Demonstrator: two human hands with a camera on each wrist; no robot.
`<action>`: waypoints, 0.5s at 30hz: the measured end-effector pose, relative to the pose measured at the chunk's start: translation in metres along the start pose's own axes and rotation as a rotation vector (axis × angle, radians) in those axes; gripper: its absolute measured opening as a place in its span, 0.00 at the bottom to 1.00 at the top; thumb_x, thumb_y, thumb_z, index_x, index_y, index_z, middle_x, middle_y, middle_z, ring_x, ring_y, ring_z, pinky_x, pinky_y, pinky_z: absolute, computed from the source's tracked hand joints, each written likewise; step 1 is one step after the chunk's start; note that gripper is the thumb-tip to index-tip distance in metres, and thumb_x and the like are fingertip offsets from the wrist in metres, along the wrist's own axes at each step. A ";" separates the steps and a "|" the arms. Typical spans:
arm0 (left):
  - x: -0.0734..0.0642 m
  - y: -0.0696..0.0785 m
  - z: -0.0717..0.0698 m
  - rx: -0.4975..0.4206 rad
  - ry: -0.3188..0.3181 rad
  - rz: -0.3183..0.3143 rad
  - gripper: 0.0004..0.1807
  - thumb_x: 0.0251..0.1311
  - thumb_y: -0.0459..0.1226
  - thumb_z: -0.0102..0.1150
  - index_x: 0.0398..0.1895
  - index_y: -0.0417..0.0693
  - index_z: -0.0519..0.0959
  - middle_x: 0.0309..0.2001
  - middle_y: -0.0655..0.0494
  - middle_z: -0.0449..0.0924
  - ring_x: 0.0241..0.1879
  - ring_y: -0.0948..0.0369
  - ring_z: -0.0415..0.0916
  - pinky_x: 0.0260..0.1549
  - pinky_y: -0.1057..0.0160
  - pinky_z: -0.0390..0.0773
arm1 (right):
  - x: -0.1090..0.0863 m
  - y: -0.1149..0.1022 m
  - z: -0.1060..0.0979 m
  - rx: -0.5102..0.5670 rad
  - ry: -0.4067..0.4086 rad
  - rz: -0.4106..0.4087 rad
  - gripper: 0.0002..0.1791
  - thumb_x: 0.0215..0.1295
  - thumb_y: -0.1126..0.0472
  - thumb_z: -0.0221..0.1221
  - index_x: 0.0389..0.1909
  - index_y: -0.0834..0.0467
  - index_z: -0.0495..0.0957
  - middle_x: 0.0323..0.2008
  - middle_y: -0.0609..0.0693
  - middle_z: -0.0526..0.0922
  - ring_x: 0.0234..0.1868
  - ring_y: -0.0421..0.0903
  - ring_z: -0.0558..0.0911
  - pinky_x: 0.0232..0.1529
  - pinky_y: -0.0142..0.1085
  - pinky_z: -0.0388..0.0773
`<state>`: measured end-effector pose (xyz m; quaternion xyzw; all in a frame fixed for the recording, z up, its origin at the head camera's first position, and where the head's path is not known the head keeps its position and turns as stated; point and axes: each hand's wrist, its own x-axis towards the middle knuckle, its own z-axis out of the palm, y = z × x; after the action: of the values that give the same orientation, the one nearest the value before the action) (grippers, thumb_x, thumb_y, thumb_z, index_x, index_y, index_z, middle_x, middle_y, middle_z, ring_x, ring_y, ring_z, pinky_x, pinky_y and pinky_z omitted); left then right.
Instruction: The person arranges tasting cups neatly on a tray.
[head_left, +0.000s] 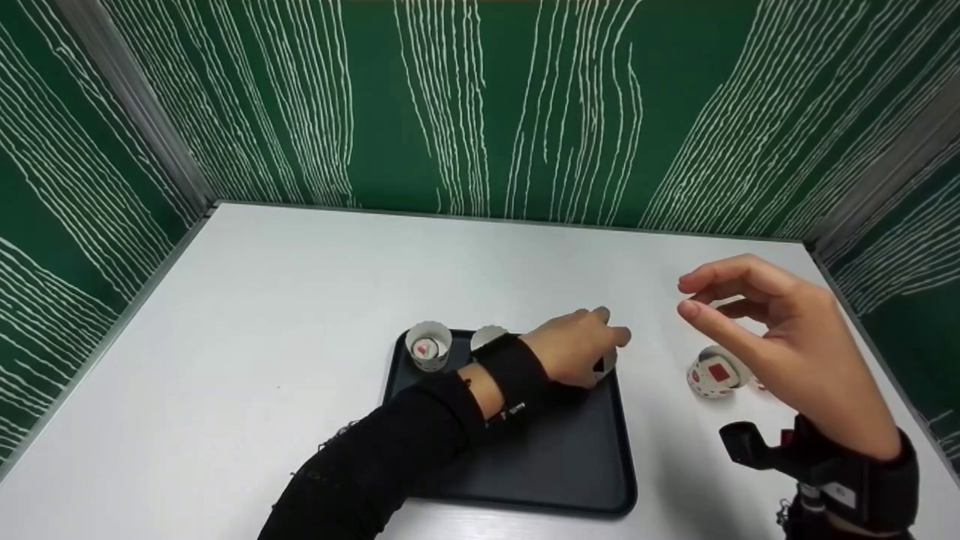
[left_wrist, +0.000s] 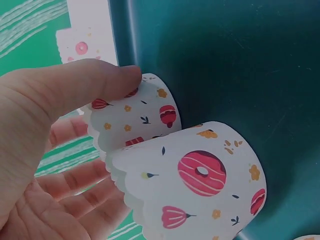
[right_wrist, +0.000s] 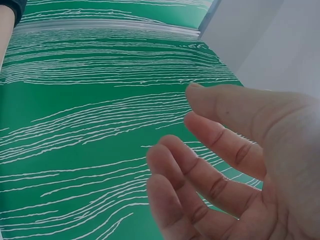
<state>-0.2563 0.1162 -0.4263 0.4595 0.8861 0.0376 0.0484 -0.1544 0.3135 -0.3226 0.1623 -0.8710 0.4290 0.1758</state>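
My left hand (head_left: 574, 346) reaches across the dark tray (head_left: 555, 457) to its back right corner. It holds a printed paper baking cup (left_wrist: 145, 112), the thumb on the cup's outer wall and the other fingers largely behind it. Beside that cup, nearer the wrist camera, stands another baking cup (left_wrist: 200, 175) with a pink doughnut print. A left-hand cup (head_left: 429, 346) at the tray's back left corner contains a small round piece. My right hand (head_left: 787, 337) is raised over the table's right side, fingers loosely bent, holding nothing.
Right of the tray, on the white table (head_left: 225, 360), stands a baking cup (head_left: 709, 379) with a red-marked piece in it. Part of another printed item shows behind my right hand. Green walls (head_left: 525, 112) with white wavy lines enclose the table's back and sides.
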 end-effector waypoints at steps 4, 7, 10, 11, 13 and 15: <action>-0.002 -0.001 -0.003 -0.016 0.012 -0.010 0.30 0.62 0.39 0.73 0.69 0.53 0.78 0.56 0.49 0.80 0.48 0.58 0.82 0.45 0.65 0.84 | 0.001 0.000 0.000 -0.008 -0.006 0.004 0.12 0.68 0.68 0.71 0.49 0.52 0.88 0.44 0.43 0.91 0.43 0.36 0.88 0.41 0.21 0.80; -0.005 -0.002 -0.006 -0.024 0.038 -0.011 0.34 0.60 0.40 0.75 0.70 0.53 0.77 0.56 0.50 0.79 0.49 0.58 0.81 0.45 0.65 0.83 | 0.001 0.000 0.000 -0.013 -0.008 0.003 0.12 0.68 0.68 0.71 0.49 0.53 0.88 0.44 0.43 0.90 0.42 0.36 0.88 0.40 0.20 0.80; -0.010 -0.003 -0.010 -0.047 0.080 0.001 0.36 0.59 0.42 0.77 0.72 0.53 0.75 0.55 0.50 0.79 0.48 0.57 0.80 0.46 0.65 0.82 | 0.001 0.000 0.001 -0.007 -0.008 -0.006 0.12 0.68 0.69 0.70 0.49 0.54 0.88 0.44 0.43 0.90 0.43 0.37 0.87 0.43 0.20 0.80; -0.012 -0.003 -0.011 -0.060 0.095 0.004 0.37 0.59 0.43 0.77 0.72 0.53 0.75 0.55 0.50 0.78 0.48 0.57 0.80 0.46 0.64 0.82 | 0.001 0.000 0.001 -0.007 -0.008 -0.009 0.12 0.68 0.69 0.70 0.49 0.54 0.88 0.44 0.43 0.90 0.43 0.36 0.87 0.43 0.20 0.80; -0.017 -0.004 -0.014 -0.085 0.125 0.009 0.38 0.59 0.44 0.77 0.73 0.53 0.74 0.54 0.50 0.78 0.47 0.57 0.79 0.47 0.64 0.81 | 0.002 0.000 0.001 -0.003 -0.008 -0.014 0.12 0.68 0.69 0.70 0.49 0.54 0.88 0.44 0.44 0.90 0.43 0.37 0.87 0.44 0.20 0.81; -0.022 -0.005 -0.018 -0.113 0.156 0.006 0.38 0.60 0.45 0.77 0.74 0.53 0.73 0.54 0.50 0.77 0.47 0.58 0.77 0.47 0.64 0.80 | 0.002 0.001 0.001 -0.002 -0.009 -0.014 0.12 0.68 0.70 0.70 0.49 0.54 0.88 0.44 0.44 0.90 0.44 0.37 0.87 0.45 0.20 0.81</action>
<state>-0.2504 0.0951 -0.4075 0.4542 0.8823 0.1232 0.0049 -0.1563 0.3127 -0.3230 0.1701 -0.8712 0.4260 0.1751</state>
